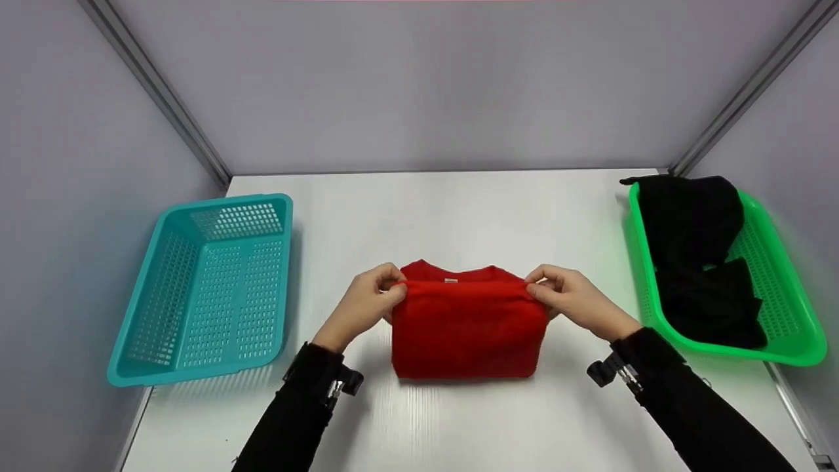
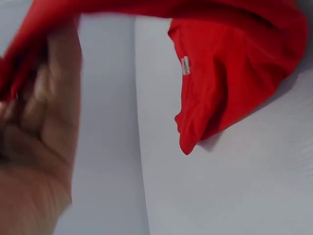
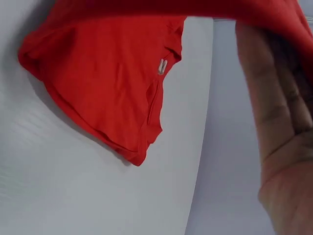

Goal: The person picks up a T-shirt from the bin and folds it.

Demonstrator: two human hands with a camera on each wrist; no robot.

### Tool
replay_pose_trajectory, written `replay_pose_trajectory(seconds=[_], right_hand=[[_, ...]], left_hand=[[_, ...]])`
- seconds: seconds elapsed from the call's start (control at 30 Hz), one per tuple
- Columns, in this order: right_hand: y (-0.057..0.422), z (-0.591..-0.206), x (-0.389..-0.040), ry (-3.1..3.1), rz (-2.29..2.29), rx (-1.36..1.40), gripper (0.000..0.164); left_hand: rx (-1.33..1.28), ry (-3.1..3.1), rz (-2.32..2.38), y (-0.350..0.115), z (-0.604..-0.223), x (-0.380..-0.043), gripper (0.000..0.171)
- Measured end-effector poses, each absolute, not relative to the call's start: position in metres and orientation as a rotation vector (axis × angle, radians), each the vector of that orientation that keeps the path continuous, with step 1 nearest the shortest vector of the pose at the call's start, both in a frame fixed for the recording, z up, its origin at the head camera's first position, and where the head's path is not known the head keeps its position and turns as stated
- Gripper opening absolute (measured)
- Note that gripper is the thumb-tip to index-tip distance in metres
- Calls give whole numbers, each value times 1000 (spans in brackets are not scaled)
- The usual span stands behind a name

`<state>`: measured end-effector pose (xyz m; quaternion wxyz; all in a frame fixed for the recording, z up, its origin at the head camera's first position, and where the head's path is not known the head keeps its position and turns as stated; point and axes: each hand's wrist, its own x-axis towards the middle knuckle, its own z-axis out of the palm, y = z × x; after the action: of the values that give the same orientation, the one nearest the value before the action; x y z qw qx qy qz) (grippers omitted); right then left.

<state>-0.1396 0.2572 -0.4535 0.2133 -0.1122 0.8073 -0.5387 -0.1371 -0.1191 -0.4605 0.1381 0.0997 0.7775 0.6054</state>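
A red shirt (image 1: 468,331), folded over on itself, lies at the middle of the white table. Its neckline with a small pale label shows beyond the folded edge, and both wrist views show the label too. My left hand (image 1: 367,298) pinches the left corner of the raised fold between thumb and fingers. At the opposite corner my right hand (image 1: 573,298) pinches the cloth the same way. Seen from the wrists, the held layer is lifted above the part of the shirt (image 2: 234,73) lying on the table. Cloth hides some fingertips of the left hand (image 2: 39,142) and right hand (image 3: 279,112).
On the left stands a teal plastic basket (image 1: 286,275) with nothing in it. A bright green basket (image 1: 796,295) at the right holds black cloth (image 1: 695,236), part of which hangs over its rim. Grey-white panels (image 1: 446,85) enclose the table (image 1: 432,426) at the back and sides.
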Motion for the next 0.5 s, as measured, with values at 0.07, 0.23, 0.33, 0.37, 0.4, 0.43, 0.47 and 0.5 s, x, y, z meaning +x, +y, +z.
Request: replay_pose_trajectory(seconds=[0.07, 0.23, 0.33, 0.37, 0.4, 0.43, 0.47, 0.5], right_hand=[[252, -460, -149, 2367, -1429, -269, 22], [240, -481, -172, 2700, -1187, -260, 14], [235, -495, -182, 2860, -1025, -297, 11], [233, -499, -184, 2898, -984, -298, 11], [231, -502, -186, 2929, -950, -295, 11], [230, -506, -188, 2959, -917, -292, 10], [228, -509, -189, 2981, -894, -278, 11], [226, -511, -190, 2998, -877, -262, 11]], left_hand=[[268, 2428, 1692, -112, -467, -146, 8], [201, 2790, 1427, -94, -483, -168, 7], [152, 2891, 1287, -87, -495, -178, 9], [135, 2915, 1255, -86, -499, -180, 10], [119, 2931, 1233, -84, -504, -182, 10], [104, 2942, 1224, -83, -507, -184, 10], [89, 2943, 1227, -82, -511, -186, 11], [78, 2939, 1240, -82, -514, -187, 12]])
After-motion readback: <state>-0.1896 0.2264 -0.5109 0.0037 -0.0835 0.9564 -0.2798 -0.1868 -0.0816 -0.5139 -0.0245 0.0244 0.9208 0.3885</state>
